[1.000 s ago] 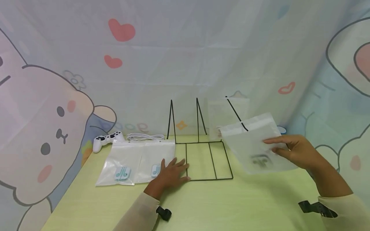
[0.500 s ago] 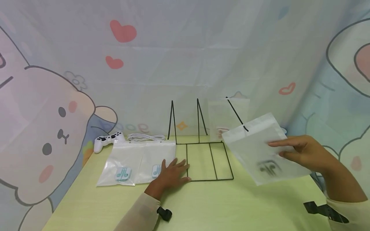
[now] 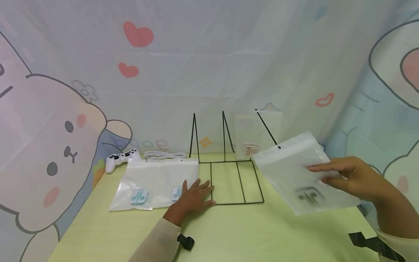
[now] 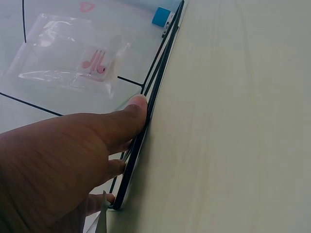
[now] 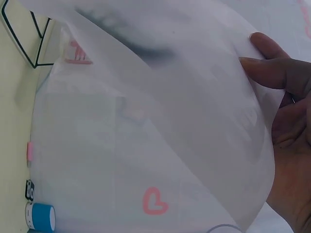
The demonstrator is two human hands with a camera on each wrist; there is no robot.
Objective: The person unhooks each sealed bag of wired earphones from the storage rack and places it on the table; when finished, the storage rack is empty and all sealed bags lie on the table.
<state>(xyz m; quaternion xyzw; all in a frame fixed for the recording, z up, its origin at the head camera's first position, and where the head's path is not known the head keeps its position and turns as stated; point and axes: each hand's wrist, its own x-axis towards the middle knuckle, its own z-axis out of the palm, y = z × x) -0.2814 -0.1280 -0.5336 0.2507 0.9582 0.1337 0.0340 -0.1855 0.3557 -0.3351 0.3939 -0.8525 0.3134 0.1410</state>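
Observation:
My right hand (image 3: 356, 178) pinches the side of a frosted zip bag (image 3: 284, 174) between thumb and fingers; dark earphones (image 3: 309, 196) show through it. The bag's top strip overlaps the tip of the black wire rack's (image 3: 238, 202) right prong (image 3: 266, 127). Further back on that prong hangs a clear bag (image 3: 245, 127) with pink earphones (image 4: 95, 62). My left hand (image 3: 193, 198) rests with spread fingers on the left side of the rack's base. In the left wrist view, its thumb lies along the front bar (image 4: 133, 158).
Two clear bags (image 3: 144, 178) with blue earphones lie left of the rack. Behind them are a white game controller (image 3: 121, 158) and a coiled white cable (image 3: 164, 155). A blue-and-white cylinder (image 5: 41, 217) stands at the right, mostly hidden by the frosted bag in the head view.
My right hand has moved right and slightly nearer, drawing the frosted bag along so its top strip sits at the prong's tip. My left hand stays in place on the rack.

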